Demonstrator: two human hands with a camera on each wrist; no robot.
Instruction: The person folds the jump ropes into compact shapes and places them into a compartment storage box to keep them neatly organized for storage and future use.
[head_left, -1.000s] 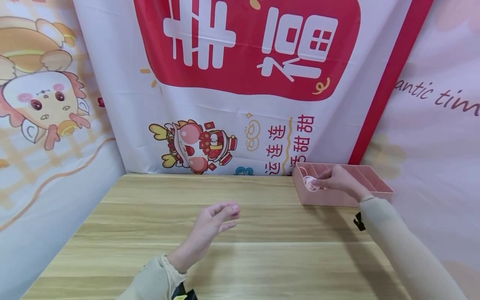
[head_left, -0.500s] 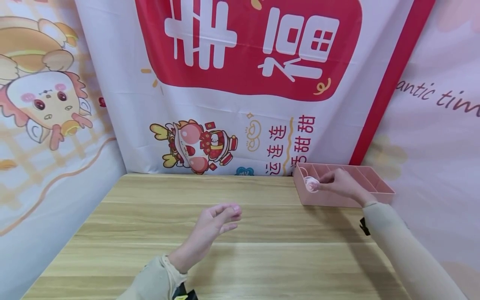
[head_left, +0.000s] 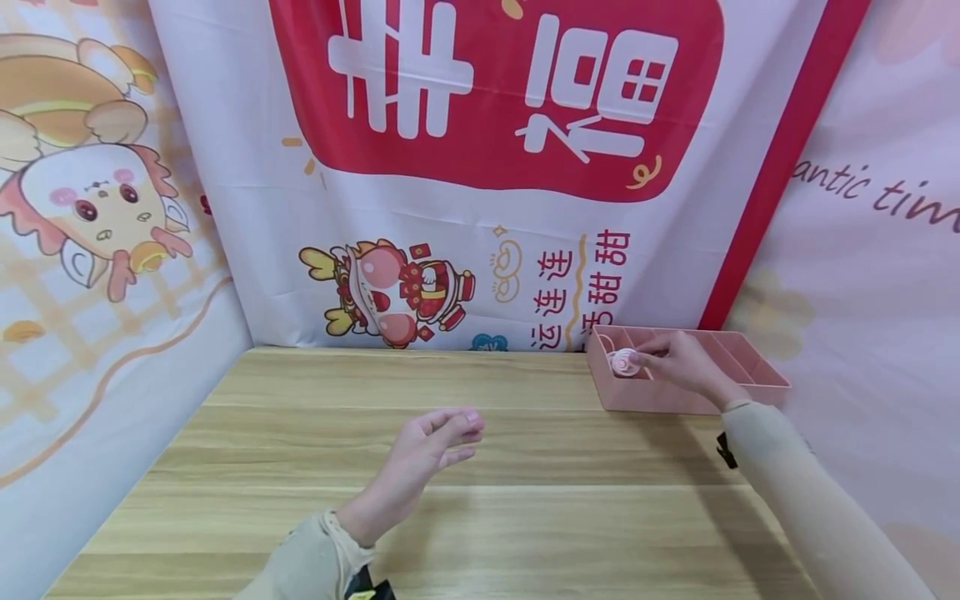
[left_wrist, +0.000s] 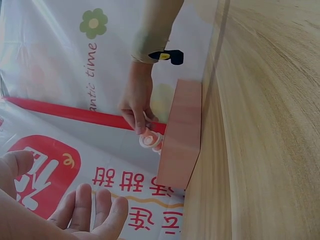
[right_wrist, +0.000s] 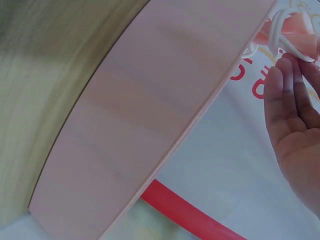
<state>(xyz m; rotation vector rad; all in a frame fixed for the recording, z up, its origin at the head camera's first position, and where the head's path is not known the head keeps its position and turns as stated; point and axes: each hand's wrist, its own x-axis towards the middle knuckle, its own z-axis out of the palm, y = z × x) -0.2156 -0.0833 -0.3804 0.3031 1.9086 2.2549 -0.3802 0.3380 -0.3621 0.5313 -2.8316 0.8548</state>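
My right hand [head_left: 686,364] pinches a white cable wound on a pink holder [head_left: 623,363] at the left end of a pink divided box [head_left: 675,396]. In the right wrist view, white loops circle the pink holder [right_wrist: 300,37], held at the fingertips of the right hand [right_wrist: 295,110] above the box's rim. Part of the bundle hangs at or behind that rim, so its lower end is hidden. Over the table's middle, my left hand [head_left: 416,458] hovers with relaxed, slightly bent fingers and nothing in them. The left wrist view shows the left hand's fingers [left_wrist: 82,207] spread apart.
The pink box stands on the wooden table [head_left: 315,433] at its back right corner, near the printed back cloth [head_left: 480,250] and the right side cloth [head_left: 870,292]. Thin dividers split the box into several compartments. Another printed cloth [head_left: 112,350] hangs at the left.
The right hand has stayed by the box's left end, lifting and turning the wound cable slightly so its round pink end now faces the head camera. The left hand has barely moved.
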